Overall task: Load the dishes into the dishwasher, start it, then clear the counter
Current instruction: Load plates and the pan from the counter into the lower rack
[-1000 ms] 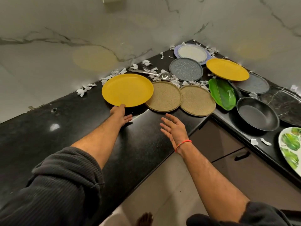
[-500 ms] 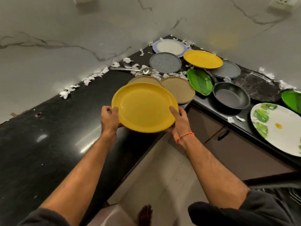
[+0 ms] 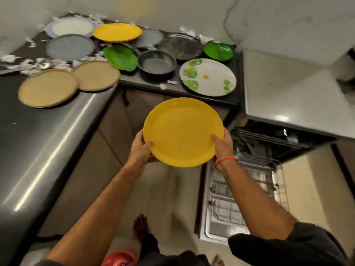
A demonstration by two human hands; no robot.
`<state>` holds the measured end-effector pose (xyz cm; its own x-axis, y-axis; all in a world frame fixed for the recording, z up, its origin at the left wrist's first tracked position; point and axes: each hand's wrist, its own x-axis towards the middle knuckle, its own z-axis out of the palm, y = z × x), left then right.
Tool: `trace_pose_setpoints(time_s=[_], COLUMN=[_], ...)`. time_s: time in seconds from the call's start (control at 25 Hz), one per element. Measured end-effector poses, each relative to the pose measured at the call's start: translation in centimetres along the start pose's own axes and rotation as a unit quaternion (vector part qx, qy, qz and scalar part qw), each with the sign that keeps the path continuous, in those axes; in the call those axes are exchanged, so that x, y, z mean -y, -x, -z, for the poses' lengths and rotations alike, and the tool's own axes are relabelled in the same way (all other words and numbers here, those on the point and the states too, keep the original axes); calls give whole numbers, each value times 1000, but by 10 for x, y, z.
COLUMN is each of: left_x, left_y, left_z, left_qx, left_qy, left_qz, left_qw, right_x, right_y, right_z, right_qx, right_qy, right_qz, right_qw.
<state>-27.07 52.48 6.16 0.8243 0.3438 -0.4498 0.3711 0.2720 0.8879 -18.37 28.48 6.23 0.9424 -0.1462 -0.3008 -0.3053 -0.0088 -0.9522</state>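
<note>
Plate [image 3: 183,131], yellow, between both hands, seemingly above dishwasher rack [image 3: 240,189].

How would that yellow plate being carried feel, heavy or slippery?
The yellow plate looks rigid: it stays flat though the left hand and right hand hold only its edges. Its glossy surface suggests it may be slippery. It seems fairly light, judging by the thumb-on-rim hold.
</note>
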Motion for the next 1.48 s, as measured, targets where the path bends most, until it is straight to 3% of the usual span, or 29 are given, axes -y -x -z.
trace_pose_setpoints(time_s=[0.16,0.32,0.52,0.64,0.84,1.16,1.48], left_x=[56,128,228,286,355,416,440], left_y=[50,80,72,48,5,-63,-86], left_z=[-96,-174,-214,-230,-266,-301,-324], left_qx=[81,74,81,87,88,111,144], left_qy=[-36,-142,-328,-377,-369,-348,-453], left_qz=[24,17,-1,16,42,54,23], left_qw=[996,987,941,922,924,929,880], right_x=[-75,-173,-295,-358,-410,-458,-467], right_y=[31,77,118,114,75,2,-17], right_z=[132,230,257,246,235,243,237], right_qx=[-9,35,214,264,164,107,98], right_qy=[-18,121,298,336,290,309,309], right_qz=[-74,-116,-83,-61,-79,-83,-128], right_qw=[997,985,927,902,940,941,937])
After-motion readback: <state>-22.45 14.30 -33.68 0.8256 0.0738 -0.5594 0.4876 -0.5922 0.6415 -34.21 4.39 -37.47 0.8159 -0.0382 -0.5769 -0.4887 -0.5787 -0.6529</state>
